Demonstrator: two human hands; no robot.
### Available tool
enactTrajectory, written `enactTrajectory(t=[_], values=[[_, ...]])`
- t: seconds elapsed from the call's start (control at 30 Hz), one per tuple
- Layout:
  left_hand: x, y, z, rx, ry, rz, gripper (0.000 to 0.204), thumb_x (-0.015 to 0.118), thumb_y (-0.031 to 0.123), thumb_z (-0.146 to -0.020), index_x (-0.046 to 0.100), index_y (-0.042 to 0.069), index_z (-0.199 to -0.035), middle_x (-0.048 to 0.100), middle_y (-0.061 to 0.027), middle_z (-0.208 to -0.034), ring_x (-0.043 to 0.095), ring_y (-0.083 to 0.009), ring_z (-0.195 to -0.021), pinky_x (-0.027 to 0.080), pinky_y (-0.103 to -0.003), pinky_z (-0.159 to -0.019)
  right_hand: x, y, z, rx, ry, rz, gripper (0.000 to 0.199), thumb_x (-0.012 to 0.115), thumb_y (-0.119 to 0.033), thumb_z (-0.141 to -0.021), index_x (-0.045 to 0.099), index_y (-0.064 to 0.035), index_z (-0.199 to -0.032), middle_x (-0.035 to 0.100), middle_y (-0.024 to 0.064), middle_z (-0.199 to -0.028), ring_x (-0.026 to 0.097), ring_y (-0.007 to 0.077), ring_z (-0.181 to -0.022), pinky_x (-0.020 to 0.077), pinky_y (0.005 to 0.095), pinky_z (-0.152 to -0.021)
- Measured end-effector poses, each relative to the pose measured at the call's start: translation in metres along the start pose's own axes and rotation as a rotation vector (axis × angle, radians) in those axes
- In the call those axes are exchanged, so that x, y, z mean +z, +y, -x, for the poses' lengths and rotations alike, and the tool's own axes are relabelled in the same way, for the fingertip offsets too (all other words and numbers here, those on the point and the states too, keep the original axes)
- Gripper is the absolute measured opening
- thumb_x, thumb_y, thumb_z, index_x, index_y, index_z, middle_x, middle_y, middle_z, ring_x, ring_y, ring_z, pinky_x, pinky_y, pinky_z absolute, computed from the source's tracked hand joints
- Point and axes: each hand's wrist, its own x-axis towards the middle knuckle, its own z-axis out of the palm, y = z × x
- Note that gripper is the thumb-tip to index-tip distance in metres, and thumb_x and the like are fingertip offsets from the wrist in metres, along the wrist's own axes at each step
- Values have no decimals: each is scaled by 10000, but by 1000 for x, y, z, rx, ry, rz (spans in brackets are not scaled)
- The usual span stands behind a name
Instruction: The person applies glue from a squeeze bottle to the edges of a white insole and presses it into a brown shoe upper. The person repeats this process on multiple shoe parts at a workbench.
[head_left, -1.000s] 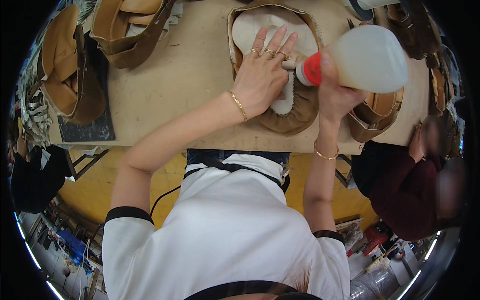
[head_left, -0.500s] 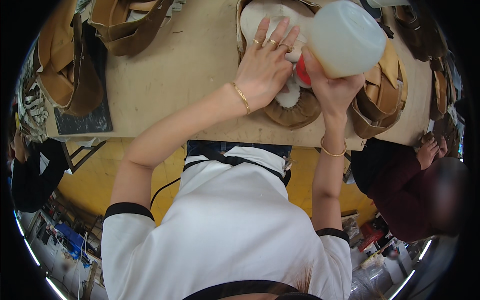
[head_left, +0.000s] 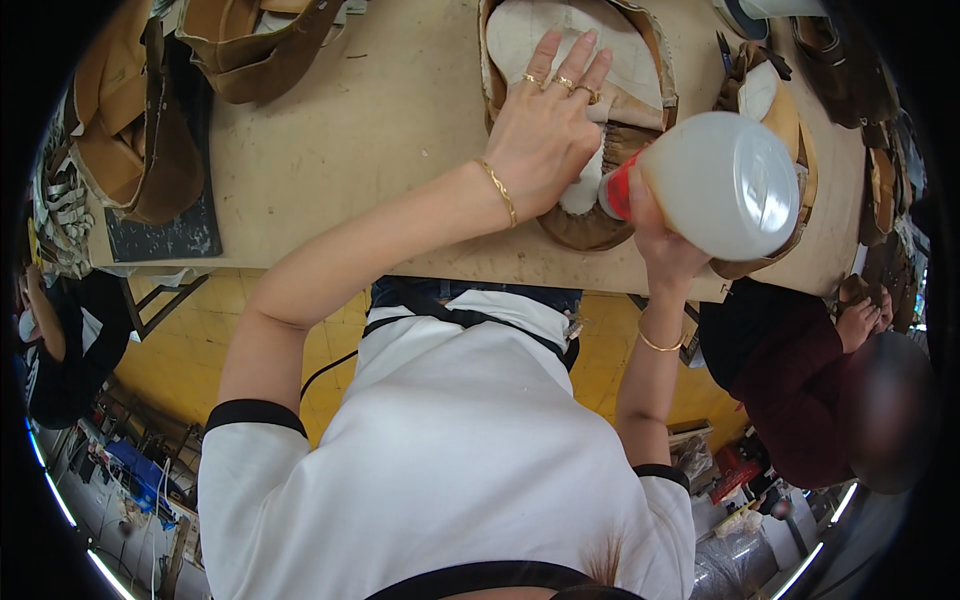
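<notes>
My left hand (head_left: 545, 135) lies flat, fingers spread, on a tan shoe upper (head_left: 620, 120) turned sole-up on the wooden workbench (head_left: 390, 130); its white insole faces me. My right hand (head_left: 655, 235) grips a translucent white squeeze bottle (head_left: 725, 185) with a red nozzle, tipped so the nozzle meets the heel end of the upper, right beside my left hand.
More tan leather uppers lie at the left (head_left: 120, 130), top left (head_left: 255, 45) and right (head_left: 780, 110) of the bench. A dark mat (head_left: 165, 235) sits at the left edge. One seated person (head_left: 820, 400) is at my right, another person (head_left: 55, 345) at my left.
The bottle has swung down and toward me, its base now facing the camera. My left hand stays pressed on the upper.
</notes>
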Motion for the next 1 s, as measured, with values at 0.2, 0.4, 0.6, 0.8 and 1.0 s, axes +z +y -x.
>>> enactTrajectory(t=[0.2,0.4,0.6,0.8,1.0], values=[[-2,2,0,-22,-71,53,206,774,224,-562,679,92,-688,345,-167,-1425,182,-359,-1371,82,-565,-1104,-7,28,49,64,-143,168,369,764,-157,-715,623,-26,-1030,648,78,-975,616,213,-870,489,332,-813],[-3,3,-2,-34,-108,9,218,768,232,-573,694,88,-719,376,-164,-1404,210,-362,-1359,81,-564,-1104,8,4,80,137,24,238,570,653,-402,-793,516,-62,-1229,543,117,-1220,503,310,-1137,372,466,-994],[-4,5,-3,-21,-152,-32,214,761,231,-585,694,83,-725,428,-169,-1364,241,-369,-1344,80,-570,-1102,16,0,38,336,420,-214,408,770,-141,-711,603,18,-1047,618,114,-1048,607,227,-852,512,349,-769],[-5,2,-3,-21,-149,-8,203,753,235,-604,699,96,-741,425,-171,-1363,240,-372,-1343,86,-583,-1095,8,-2,9,177,160,13,327,763,-165,-714,638,-39,-989,653,58,-944,619,216,-786,507,322,-739],[-10,2,-2,-23,-193,33,251,746,267,-657,701,112,-849,416,-147,-1370,243,-343,-1344,92,-580,-1095,18,-25,38,236,249,-155,436,755,-154,-717,572,-25,-1091,614,78,-1025,603,210,-878,501,325,-773]])
